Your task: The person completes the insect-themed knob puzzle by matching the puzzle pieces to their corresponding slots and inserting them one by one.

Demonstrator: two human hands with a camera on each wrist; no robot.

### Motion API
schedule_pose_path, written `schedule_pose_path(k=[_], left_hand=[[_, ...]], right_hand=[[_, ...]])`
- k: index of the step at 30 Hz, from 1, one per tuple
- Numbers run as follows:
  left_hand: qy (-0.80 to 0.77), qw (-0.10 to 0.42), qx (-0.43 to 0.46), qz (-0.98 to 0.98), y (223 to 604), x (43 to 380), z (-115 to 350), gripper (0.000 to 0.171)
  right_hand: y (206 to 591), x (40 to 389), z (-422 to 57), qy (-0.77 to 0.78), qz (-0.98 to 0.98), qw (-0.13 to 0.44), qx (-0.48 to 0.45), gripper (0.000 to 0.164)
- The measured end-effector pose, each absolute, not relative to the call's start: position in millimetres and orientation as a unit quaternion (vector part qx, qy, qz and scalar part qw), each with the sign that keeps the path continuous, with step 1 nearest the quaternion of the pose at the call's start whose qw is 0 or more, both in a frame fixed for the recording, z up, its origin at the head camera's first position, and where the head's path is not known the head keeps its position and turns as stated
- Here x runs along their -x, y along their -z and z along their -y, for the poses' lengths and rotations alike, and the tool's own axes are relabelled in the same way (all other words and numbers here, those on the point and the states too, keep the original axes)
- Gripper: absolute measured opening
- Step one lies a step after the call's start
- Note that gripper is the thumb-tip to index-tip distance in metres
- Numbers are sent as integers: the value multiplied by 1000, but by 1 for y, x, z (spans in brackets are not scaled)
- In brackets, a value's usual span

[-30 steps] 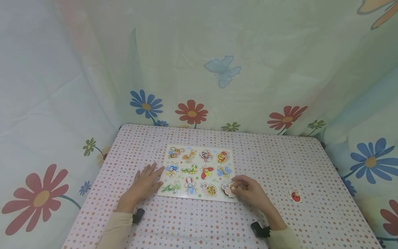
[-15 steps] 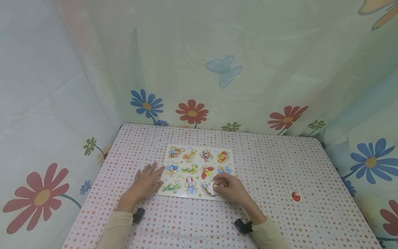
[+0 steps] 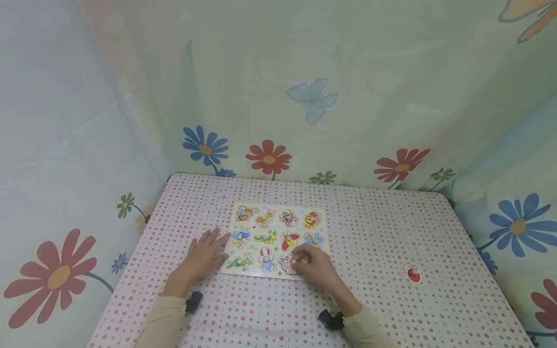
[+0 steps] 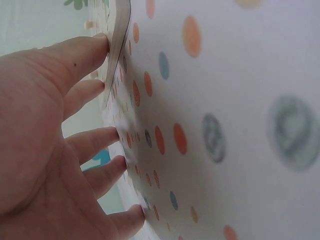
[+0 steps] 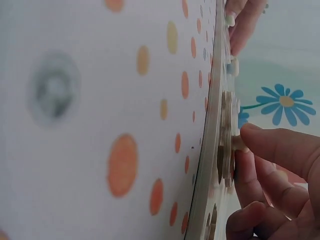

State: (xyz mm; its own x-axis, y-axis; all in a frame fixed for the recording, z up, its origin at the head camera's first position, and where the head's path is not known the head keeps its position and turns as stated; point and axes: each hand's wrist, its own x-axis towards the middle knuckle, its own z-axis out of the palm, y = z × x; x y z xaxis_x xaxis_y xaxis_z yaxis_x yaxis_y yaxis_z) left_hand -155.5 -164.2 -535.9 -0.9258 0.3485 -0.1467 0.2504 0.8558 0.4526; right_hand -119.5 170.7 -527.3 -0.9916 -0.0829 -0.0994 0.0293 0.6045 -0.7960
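Note:
A pale wooden puzzle board (image 3: 278,229) with rows of insect pictures lies on the table. My left hand (image 3: 201,258) rests flat at its left side, fingers spread. In the left wrist view, thumb and index finger touch the board's edge (image 4: 118,42), the other fingertips the cloth. Over the bottom row, third place from the left, my right hand (image 3: 319,268) pinches a knobbed puzzle piece (image 3: 285,267), its pinkish end showing. The right wrist view has thumb and finger at the knob (image 5: 239,143) of this piece, close over the board. The bottom right place is hidden by this hand.
Off to the right, a loose red ladybug piece (image 3: 413,274) lies on the dotted tablecloth (image 3: 374,227). Fabric walls (image 3: 348,96) printed with flowers stand behind and at both sides of the table. Both wrists wear black camera mounts (image 3: 331,320).
My right hand has moved left with the puzzle piece, from the board's bottom right corner to the third place of the bottom row. The left hand has stayed put.

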Motion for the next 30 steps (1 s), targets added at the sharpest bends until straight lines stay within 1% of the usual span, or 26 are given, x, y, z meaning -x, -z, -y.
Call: schedule_pose_path(k=[16, 30], left_hand=[[-217, 111, -154, -957, 536, 156, 164, 61], [-213, 114, -150, -959, 538, 156, 163, 61]], right_hand=[[528, 116, -166, 418, -906, 51, 24, 22], [525, 118, -165, 396, -915, 65, 30, 23]])
